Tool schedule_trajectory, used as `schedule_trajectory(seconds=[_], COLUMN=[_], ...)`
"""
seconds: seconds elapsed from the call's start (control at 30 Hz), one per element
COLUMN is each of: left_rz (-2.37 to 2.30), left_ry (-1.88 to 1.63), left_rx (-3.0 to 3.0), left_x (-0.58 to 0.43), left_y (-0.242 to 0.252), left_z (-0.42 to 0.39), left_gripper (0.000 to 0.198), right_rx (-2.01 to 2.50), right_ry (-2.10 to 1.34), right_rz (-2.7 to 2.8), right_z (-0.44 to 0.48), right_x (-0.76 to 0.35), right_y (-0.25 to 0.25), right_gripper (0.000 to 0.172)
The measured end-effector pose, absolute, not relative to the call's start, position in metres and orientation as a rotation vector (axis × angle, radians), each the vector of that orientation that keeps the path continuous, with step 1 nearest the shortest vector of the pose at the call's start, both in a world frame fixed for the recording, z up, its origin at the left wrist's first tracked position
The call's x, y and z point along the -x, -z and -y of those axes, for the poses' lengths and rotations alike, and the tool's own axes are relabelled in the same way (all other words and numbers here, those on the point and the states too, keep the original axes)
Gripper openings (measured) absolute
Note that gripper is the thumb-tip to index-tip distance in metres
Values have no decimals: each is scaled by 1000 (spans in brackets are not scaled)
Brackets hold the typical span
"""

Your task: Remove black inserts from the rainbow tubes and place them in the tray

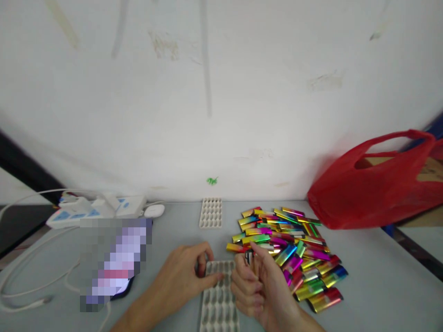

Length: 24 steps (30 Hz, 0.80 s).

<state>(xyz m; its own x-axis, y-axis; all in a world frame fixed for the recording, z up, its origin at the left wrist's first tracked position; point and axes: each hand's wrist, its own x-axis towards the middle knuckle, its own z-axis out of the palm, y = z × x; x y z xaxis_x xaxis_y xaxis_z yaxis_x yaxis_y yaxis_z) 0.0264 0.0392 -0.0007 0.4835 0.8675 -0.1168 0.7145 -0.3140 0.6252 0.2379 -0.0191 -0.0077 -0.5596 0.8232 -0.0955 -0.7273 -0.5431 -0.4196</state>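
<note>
My left hand [185, 276] rests on the far left corner of a white slotted tray [218, 302], fingers curled against its edge. My right hand [258, 286] hovers beside the tray's right edge, fingers closed around a small dark piece [249, 256] pinched upright at the fingertips. Just right of it lies a heap of several shiny rainbow-coloured casings [294, 251] on the grey table.
A second white slotted tray [211, 212] stands by the wall. A red plastic bag [377, 184] sits at the right. A power strip [100, 210], white cables [31, 276] and a blurred-out phone [114, 263] lie at the left.
</note>
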Motion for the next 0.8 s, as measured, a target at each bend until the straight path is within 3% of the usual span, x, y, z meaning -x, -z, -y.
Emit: schedule_trajectory(seconds=[0.17,0.5,0.8], left_rz=[-1298,-1314,-1342], left_ry=[-319,-307,-335], left_rx=[-2090,-2097,-2115], left_x=[-25,-26,-31], left_y=[5,5,11], left_z=[-40,-38,-33], left_gripper=[36,34,27], right_rx=[349,417,303], right_ry=[-2087,-1968,-2087], right_rz=[391,323,362], right_z=[18,13,12], right_x=[-245,-266,-252], right_y=[-1,-18,4], right_gripper=[60,60,58])
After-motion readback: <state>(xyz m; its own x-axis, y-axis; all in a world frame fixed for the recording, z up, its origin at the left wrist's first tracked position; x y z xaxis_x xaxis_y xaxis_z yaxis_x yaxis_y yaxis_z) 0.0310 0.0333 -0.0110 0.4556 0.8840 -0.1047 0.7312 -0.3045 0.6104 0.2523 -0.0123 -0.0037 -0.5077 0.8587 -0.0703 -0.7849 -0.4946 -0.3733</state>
